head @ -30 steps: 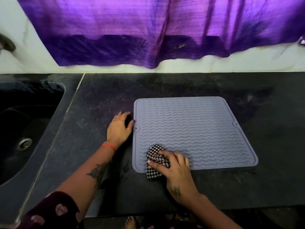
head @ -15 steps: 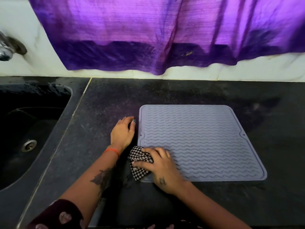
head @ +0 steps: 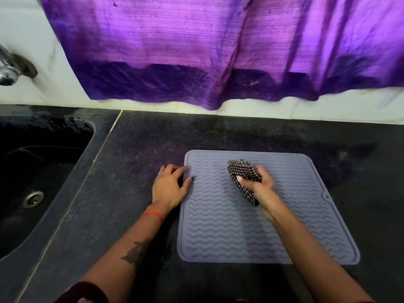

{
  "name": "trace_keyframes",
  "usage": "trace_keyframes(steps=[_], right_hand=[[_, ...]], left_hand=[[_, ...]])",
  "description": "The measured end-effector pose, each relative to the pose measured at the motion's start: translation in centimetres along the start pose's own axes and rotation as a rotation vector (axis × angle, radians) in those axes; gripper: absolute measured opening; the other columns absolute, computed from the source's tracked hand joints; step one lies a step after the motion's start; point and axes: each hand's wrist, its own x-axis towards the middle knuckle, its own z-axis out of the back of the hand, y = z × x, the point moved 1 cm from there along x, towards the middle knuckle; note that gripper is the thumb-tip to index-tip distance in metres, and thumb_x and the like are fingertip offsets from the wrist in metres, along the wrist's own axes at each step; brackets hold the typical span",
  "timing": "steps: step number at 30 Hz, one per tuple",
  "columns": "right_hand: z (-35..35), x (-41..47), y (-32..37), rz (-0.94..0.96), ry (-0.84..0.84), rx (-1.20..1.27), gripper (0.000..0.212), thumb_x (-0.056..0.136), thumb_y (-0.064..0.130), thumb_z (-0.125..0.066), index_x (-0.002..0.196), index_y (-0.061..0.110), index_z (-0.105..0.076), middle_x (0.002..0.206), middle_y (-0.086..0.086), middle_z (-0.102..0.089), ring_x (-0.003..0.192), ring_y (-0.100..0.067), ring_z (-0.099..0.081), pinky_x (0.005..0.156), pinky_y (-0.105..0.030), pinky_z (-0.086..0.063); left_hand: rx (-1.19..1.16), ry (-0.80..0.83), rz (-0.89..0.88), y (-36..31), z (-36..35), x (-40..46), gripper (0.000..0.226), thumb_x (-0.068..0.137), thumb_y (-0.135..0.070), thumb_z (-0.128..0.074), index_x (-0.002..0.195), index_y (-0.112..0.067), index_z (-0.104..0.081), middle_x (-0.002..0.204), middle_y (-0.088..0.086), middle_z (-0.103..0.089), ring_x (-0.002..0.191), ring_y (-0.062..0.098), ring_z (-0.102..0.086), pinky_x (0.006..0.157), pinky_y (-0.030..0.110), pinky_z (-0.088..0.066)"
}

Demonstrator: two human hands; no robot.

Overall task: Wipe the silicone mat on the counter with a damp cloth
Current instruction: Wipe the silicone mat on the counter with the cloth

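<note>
Grey silicone mat (head: 258, 215) is lying flat on the dark stone counter (head: 131, 193), just right of the sink (head: 39, 176), with its wavy ridges facing up and its near edge close to the counter front

Right hand (head: 260, 184) is gripping a bunched black-and-white checked cloth (head: 243, 173), fingers curled round the wad, thumb pressing across it. The wad is sitting on the far-centre part of the mat, with a tail of cloth trailing back under the wrist. Whether the cloth is damp cannot be told from here

Left hand (head: 170, 184) is lying flat with fingers spread and relaxed, holding nothing. Its palm is resting on the counter just beside the mat's left edge; the thumb tip is reaching onto the mat rim and seems to be pinning it

Step in hand, as judged: the wiping pass itself, working the upper half of the mat. No clear wet sheen is showing, so how much is already covered is hard to say; the right side and near half are looking much the same as the rest

Next move is calling for steady downward pressure, running the cloth along the ridges rather than skipping over them, while the left hand is bracing the edge so the light mat is not sliding on the smooth stone

Purple curtain (head: 218, 51) is hanging behind, well apart from the work
</note>
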Motion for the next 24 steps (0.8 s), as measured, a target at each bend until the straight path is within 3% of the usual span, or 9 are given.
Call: trace_keyframes(steps=[4,7,11,16,18,20,22,24], right_hand=[[-1.9,2.3,0.2,0.287,0.050,-0.629,0.026,0.082,0.014,-0.067,0.105,0.025,-0.063,0.097,0.001,-0.068,0.092,-0.019,-0.062,0.074,-0.024,-0.045],[-3.1,2.5,0.1,0.404,0.134,-0.964,0.041,0.079,0.009,-0.062,0.114,0.030,-0.063,0.100,-0.006,-0.068,0.091,-0.023,-0.061,0.071,-0.024,-0.040],[-3.4,2.8,0.4,0.501,0.145,-1.283,0.047,0.080,0.011,-0.056,0.121,0.035,-0.055,0.109,-0.005,-0.064,0.102,-0.027,-0.053,0.084,-0.032,-0.041],[-3.1,3.4,1.8,0.398,0.097,-1.422,0.040,0.087,0.019,-0.053,0.122,0.038,-0.055,0.110,-0.007,-0.065,0.105,-0.030,-0.055,0.089,-0.036,-0.045],[-1.7,3.5,3.0,0.340,-0.011,-1.383,0.037,0.088,0.018,-0.051,0.119,0.038,-0.057,0.106,-0.007,-0.066,0.100,-0.029,-0.058,0.081,-0.034,-0.047],[0.1,3.4,3.8,0.229,-0.091,-1.180,0.041,0.085,0.011,-0.050,0.116,0.036,-0.059,0.101,-0.008,-0.067,0.086,-0.028,-0.059,0.067,-0.030,-0.044],[1.6,3.6,3.9,0.115,-0.122,-0.838,0.037,0.086,0.006,-0.049,0.110,0.031,-0.061,0.098,-0.008,-0.066,0.082,-0.026,-0.059,0.066,-0.033,-0.045],[2.4,3.5,3.8,-0.029,-0.125,-0.394,0.032,0.088,0.002,-0.050,0.107,0.024,-0.062,0.100,-0.005,-0.066,0.091,-0.024,-0.060,0.075,-0.035,-0.048]], left_hand=[[0.025,-0.070,-0.042,0.7,-1.1,-0.2,0.053,0.085,-0.053,-0.039,0.118,-0.020,-0.064,0.107,0.003,-0.060,0.108,0.026,-0.056,0.111,0.040,-0.030],[0.037,-0.085,-0.055,0.7,-1.1,0.0,0.050,0.085,-0.050,-0.040,0.117,-0.020,-0.065,0.106,0.003,-0.061,0.108,0.027,-0.056,0.111,0.041,-0.029],[0.049,-0.086,-0.061,0.7,-1.1,0.0,0.049,0.086,-0.049,-0.040,0.118,-0.020,-0.065,0.106,0.003,-0.061,0.107,0.026,-0.056,0.111,0.042,-0.030],[0.050,-0.082,-0.056,0.6,-1.0,-0.3,0.049,0.087,-0.049,-0.038,0.120,-0.021,-0.063,0.108,0.002,-0.060,0.108,0.026,-0.055,0.111,0.041,-0.031],[0.053,-0.085,-0.054,0.6,-1.0,-0.3,0.050,0.087,-0.049,-0.038,0.119,-0.021,-0.063,0.108,0.002,-0.060,0.107,0.025,-0.056,0.111,0.041,-0.031],[0.060,-0.089,-0.047,0.5,-1.0,-0.2,0.050,0.087,-0.049,-0.038,0.119,-0.020,-0.064,0.108,0.003,-0.060,0.106,0.025,-0.056,0.111,0.041,-0.032],[0.072,-0.084,-0.045,0.4,-1.0,-0.2,0.051,0.086,-0.049,-0.037,0.118,-0.019,-0.064,0.108,0.004,-0.061,0.105,0.026,-0.056,0.110,0.042,-0.033],[0.078,-0.088,-0.048,0.4,-1.1,-0.1,0.052,0.086,-0.049,-0.036,0.118,-0.019,-0.065,0.107,0.005,-0.061,0.103,0.027,-0.057,0.110,0.042,-0.033]])
